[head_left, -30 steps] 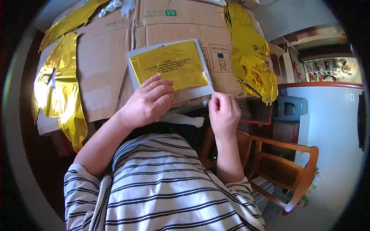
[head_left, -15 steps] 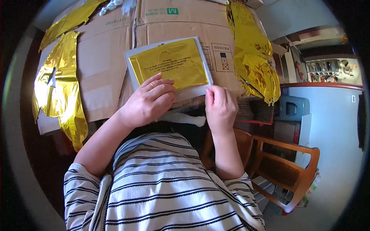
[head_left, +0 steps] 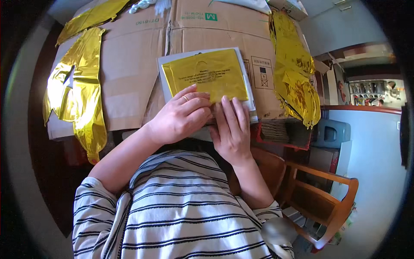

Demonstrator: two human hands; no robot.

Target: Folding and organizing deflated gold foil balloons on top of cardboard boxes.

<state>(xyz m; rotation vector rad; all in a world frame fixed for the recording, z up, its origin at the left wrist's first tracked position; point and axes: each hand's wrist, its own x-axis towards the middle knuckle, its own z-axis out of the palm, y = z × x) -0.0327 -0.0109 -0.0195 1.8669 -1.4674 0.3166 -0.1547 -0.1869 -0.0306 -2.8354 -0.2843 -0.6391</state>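
Observation:
A flat clear packet with a gold foil sheet inside (head_left: pixel 205 75) lies on flattened brown cardboard (head_left: pixel 129 82). My left hand (head_left: pixel 181 116) presses on the packet's near edge, fingers curled over it, a ring on one finger. Beside it, my right hand (head_left: pixel 232 127) lies flat with fingers straight on the packet's lower right corner. The two hands touch each other. The near edge of the packet is hidden under them.
A crumpled gold foil balloon (head_left: pixel 75 93) lies on the cardboard's left side, another gold foil balloon (head_left: pixel 295 69) on its right, and a third gold foil piece (head_left: pixel 92 17) at the far left. A wooden chair (head_left: pixel 319 194) stands at my right. A red-edged box (head_left: pixel 284 131) sits below the table edge.
My right hand moved from beside the packet's lower right up and left onto it, flattening next to my left hand. The packet now lies flatter on the cardboard.

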